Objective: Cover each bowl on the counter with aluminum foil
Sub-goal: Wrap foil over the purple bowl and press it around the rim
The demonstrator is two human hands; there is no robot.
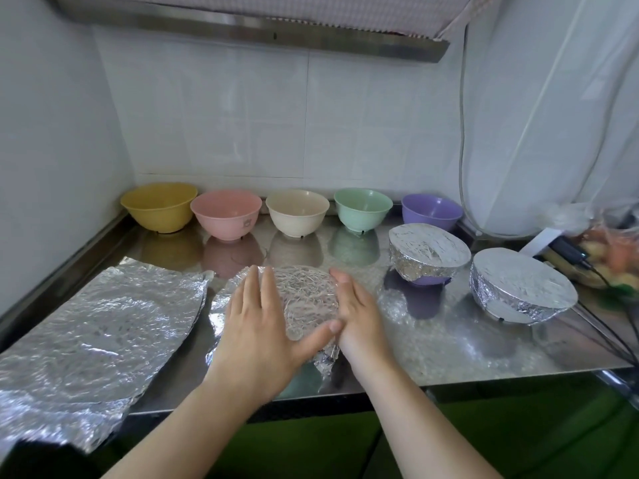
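Fingers (262, 288) of both hands lie straight, pressing foil (304, 299) over an upright bowl. Its loose tail (326, 363) points toward the counter (449, 340) edge.

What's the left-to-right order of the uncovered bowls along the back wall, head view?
yellow bowl → pink bowl → cream bowl → green bowl → purple bowl
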